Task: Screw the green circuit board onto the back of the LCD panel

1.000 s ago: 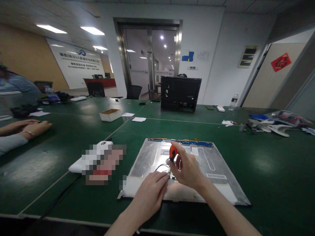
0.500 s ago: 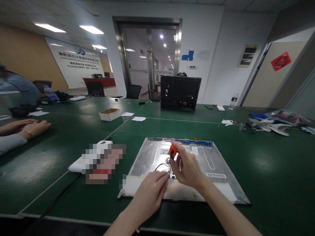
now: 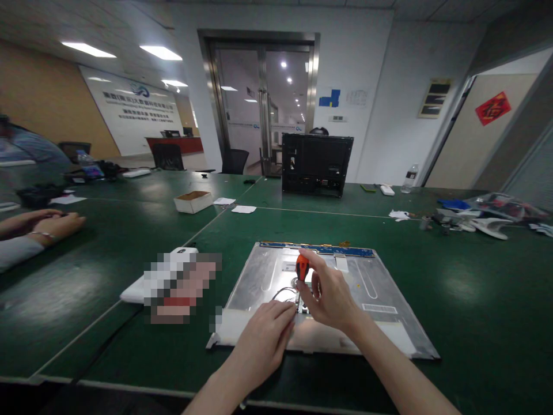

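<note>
A flat silver metal panel (image 3: pixel 345 288) lies on the green table, with a blue circuit strip (image 3: pixel 358 251) along its far edge. My right hand (image 3: pixel 330 294) grips the orange and black handle of a screwdriver (image 3: pixel 302 268), held upright over the middle of the panel. Its shaft points down at a small metal part near thin dark wires (image 3: pixel 283 290). My left hand (image 3: pixel 268 328) rests on the panel's near part, its fingers together and their tips at that small part beside the shaft. What those fingertips pinch, if anything, is hidden.
A white device and a blurred reddish item (image 3: pixel 199 285) lie left of the panel. Further off are an open box (image 3: pixel 193 202), papers (image 3: pixel 244 209) and a black monitor back (image 3: pixel 317 164). Another person's hands (image 3: pixel 60 225) are at the left. Plastic bags and scraps (image 3: pixel 496 213) lie right.
The screwdriver handle has turned slightly in my right hand, whose fingers have shifted a little. My left hand stays almost in place. The other person's hands have moved slightly left.
</note>
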Demonstrator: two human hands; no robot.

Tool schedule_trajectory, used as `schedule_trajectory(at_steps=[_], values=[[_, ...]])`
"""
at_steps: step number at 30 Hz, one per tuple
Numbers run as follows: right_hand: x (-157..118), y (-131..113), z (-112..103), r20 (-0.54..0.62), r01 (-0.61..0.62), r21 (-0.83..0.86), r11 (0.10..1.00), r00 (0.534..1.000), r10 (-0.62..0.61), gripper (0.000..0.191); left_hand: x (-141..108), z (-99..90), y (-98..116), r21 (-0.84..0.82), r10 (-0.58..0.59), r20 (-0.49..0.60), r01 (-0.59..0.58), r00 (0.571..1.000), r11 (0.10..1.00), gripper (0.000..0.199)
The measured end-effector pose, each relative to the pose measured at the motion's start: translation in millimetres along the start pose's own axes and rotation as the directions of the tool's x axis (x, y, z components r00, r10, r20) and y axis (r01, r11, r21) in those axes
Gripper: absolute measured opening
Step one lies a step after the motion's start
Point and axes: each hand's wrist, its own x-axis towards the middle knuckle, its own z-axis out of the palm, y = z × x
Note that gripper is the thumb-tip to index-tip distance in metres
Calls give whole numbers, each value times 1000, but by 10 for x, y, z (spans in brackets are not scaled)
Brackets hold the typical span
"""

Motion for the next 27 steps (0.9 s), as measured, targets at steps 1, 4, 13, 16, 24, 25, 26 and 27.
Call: schedule_trajectory(at_steps=[1,4,13,16,24,25,26,27], values=[[0,-6,-3,11,-13,15,1000,1000,13,56,3,-6,5,-1,-2,2,2,1000,1000,37],[2,-12,0,-2,-41,29,999,999,41,56,7,-22,18,-2,-11,5,11,1000,1000,37],[-4,39,27,-79,63,-48,997,995,-67,50,3,-23,17,2,-9,1,9,1000,1000,35],[-3,4,-4,-43,65,-33,997,997,-67,56,11,-32,29,-5,-13,24,13,1000,1000,35],[9,-11,-1,-46,36,-54,998,998,-38,57,3,-3,14,-3,-11,10,11,1000,1000,35],[8,0,8,-58,45,-63,997,997,-49,55,4,-1,12,-3,-9,8,9,1000,1000,35],[6,9,15,-66,56,-69,996,996,-61,55,6,-1,11,-3,-8,5,9,1000,1000,35],[3,14,18,-68,68,-73,995,995,-73,55,8,-2,12,-3,-8,4,8,1000,1000,35]])
